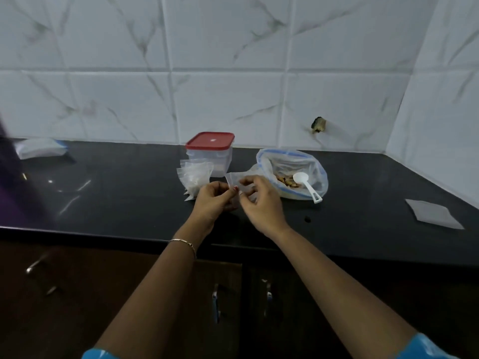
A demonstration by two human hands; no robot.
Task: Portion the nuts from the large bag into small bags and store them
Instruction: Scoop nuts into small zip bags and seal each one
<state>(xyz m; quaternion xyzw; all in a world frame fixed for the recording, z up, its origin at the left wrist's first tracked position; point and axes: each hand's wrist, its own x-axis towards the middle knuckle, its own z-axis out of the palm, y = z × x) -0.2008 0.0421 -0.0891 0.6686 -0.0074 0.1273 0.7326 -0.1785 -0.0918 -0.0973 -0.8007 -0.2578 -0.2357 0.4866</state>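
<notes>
My left hand (211,202) and right hand (261,206) pinch with curled fingers (226,193) the small bag (233,180) above the table (129,193), just beside the big bag (315,167) of nuts (285,181), and I fear its thin mouth slips shut and nuts spill.

A pile of bags (195,177) sits just in front of the box (210,154). The big bag (315,165) lies to the right of the box, with nuts (284,181) and a spoon (307,185) inside. Nearer than the box, the left hand (212,200) and right hand (260,204) hold one small bag (233,182).
</notes>
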